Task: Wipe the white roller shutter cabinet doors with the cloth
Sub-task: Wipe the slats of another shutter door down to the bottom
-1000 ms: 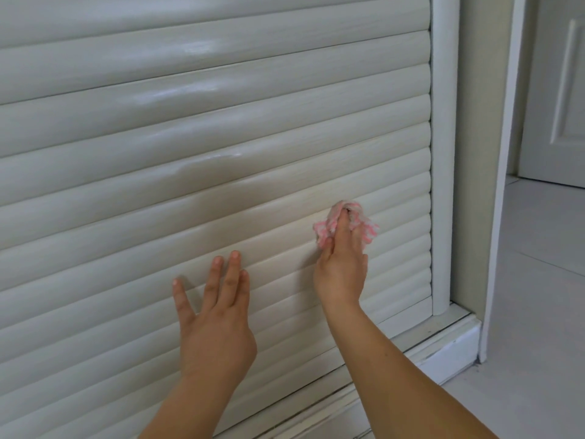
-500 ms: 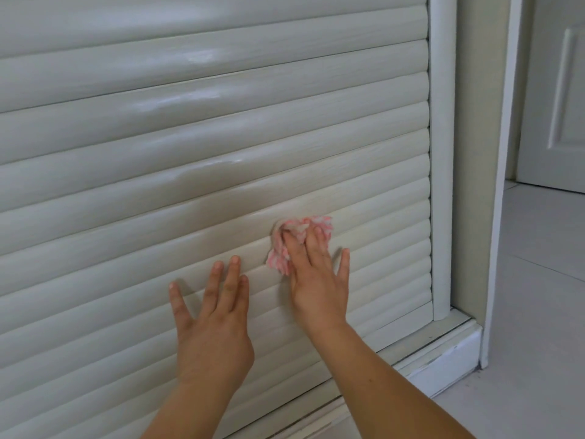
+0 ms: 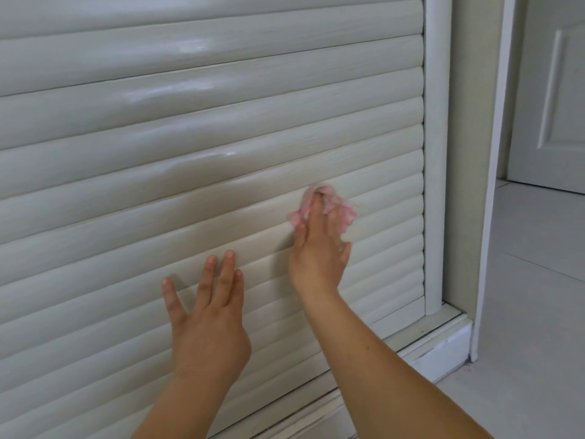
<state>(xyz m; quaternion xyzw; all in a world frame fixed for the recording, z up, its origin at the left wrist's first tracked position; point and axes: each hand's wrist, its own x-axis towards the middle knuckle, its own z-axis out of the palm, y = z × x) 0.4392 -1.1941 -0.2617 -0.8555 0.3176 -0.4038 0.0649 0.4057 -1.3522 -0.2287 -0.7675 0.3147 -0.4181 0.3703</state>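
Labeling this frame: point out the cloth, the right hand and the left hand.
cloth (image 3: pixel 343 210), head view, pink bunched edge right of the fingers.
right hand (image 3: pixel 318 255), head view, back of hand.
left hand (image 3: pixel 210 324), head view, back of hand.

Right of the cabinet: narrow strip of pale greenish-beige wall (image 3: pixel 471 153), edged by a white vertical trim (image 3: pixel 493 185) running down to the floor. White plinth (image 3: pixel 443 350) along the base, scuffed, paint chipped near its corner. Floor (image 3: pixel 531 327) is pale grey-white tile, faint grout lines visible. Far right: white panelled door (image 3: pixel 557 99), looks closed. Light soft and diffuse, daylight-like; source out of view.
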